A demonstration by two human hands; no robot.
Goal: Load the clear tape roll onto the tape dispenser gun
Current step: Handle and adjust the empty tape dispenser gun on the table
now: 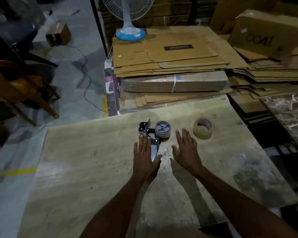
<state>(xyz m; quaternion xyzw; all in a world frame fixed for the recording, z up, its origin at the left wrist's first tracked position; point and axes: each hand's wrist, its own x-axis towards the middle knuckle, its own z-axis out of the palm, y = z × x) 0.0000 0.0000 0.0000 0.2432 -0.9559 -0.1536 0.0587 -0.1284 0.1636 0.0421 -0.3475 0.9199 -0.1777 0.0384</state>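
Fingers of both hands are stretched out flat and slightly spread, palms down, pinching nothing. The left hand (144, 155) lies over the handle of the tape dispenser gun (153, 134), its thumb against the handle's near end and its fingertips reaching the black frame; whether the palm actually presses the handle cannot be told. The right hand (186, 152) hovers or rests just to the right of that handle, apart from it, over the pale, scuffed table (93, 169).

Just beyond the left fingertips sits the gun's black front end with its upright blade guard. Beyond the gap between the two hands stands the gun's grey hub, bare, with no roll on it. Beyond the right fingertips and a little to their right, the clear tape roll (202, 128) lies flat on the table, near the fingers but not touching them, and clear of the gun.

Farther on, past the table's far edge, flattened cardboard sheets (170, 54) are stacked in piles, one bundle strapped. A fan (130, 31) with a blue base stands on the far left corner of that stack. To the far right a brown box (265, 33) bears handwritten lettering.
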